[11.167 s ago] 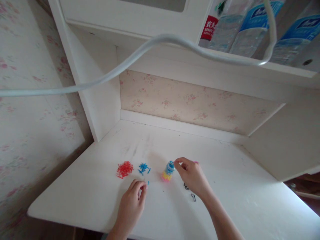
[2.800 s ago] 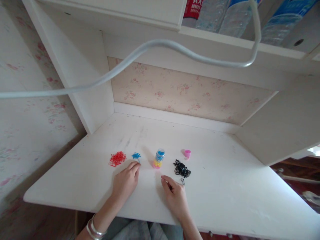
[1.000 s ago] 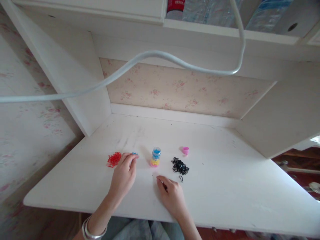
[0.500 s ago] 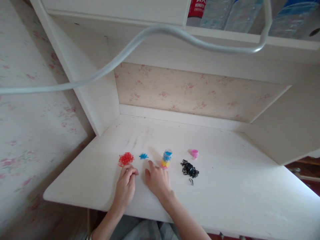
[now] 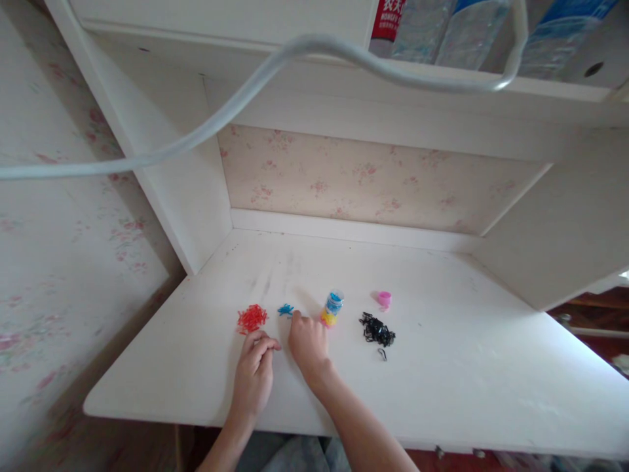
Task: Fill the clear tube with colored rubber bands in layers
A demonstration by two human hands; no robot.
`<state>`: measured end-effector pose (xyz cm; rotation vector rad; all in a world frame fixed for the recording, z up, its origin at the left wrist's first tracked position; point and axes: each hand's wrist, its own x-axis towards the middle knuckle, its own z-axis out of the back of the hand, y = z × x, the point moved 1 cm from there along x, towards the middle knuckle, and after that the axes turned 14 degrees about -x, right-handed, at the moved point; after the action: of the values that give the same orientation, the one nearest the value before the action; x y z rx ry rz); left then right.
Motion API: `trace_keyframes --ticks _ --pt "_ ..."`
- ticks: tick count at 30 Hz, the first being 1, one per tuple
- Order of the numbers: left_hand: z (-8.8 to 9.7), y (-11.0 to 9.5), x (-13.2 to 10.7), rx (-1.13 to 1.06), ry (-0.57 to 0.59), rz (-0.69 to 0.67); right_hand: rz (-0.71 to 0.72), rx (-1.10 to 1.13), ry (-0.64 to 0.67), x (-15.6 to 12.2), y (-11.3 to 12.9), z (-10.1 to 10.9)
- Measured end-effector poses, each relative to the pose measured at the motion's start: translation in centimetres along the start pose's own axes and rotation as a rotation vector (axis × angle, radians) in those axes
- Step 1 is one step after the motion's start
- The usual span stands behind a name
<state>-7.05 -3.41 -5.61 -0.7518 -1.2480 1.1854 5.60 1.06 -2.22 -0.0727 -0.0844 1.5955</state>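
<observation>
On the white desk (image 5: 442, 387) lie a red heap of tiny rubber bands (image 5: 251, 318), a small blue heap (image 5: 285, 309) and a black heap (image 5: 376, 329). A small clear jar (image 5: 332, 308) with blue and yellow bands stands between the blue and black heaps. My left hand (image 5: 255, 373) rests just below the red heap, fingers curled together with the tips pinched. My right hand (image 5: 307, 343) sits beside it, fingers bent, its fingertips close to the blue heap and left of the jar. What either hand pinches is too small to see.
A pink cap (image 5: 384, 299) lies behind the black heap, and one stray black band (image 5: 382, 354) in front of it. A grey-white cable (image 5: 236, 105) hangs across the view. Water bottles (image 5: 442, 29) stand on the shelf above. Flowered wallpaper backs the desk.
My right hand has moved left from near the black heap to the blue heap. My left hand has drawn back from the blue heap and curled below the red one.
</observation>
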Motion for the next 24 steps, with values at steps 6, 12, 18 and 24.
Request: trace_keyframes --ticks 6,12,18,24 --pt "-0.2 0.0 0.1 0.017 -0.009 -0.011 0.045 0.034 -0.081 -2.5 -0.7 1.4" --pt "-0.4 0.1 0.0 0.070 0.010 0.030 -0.111 0.399 -0.425 -3.6 -6.4 5.2" --pt "-0.5 -0.1 -0.1 0.071 0.027 0.010 -0.183 0.540 -0.439 -1.6 -10.5 5.2" --pt "-0.6 0.2 -0.2 0.084 0.045 -0.004 -0.203 0.530 -0.423 -0.7 -10.3 4.7"
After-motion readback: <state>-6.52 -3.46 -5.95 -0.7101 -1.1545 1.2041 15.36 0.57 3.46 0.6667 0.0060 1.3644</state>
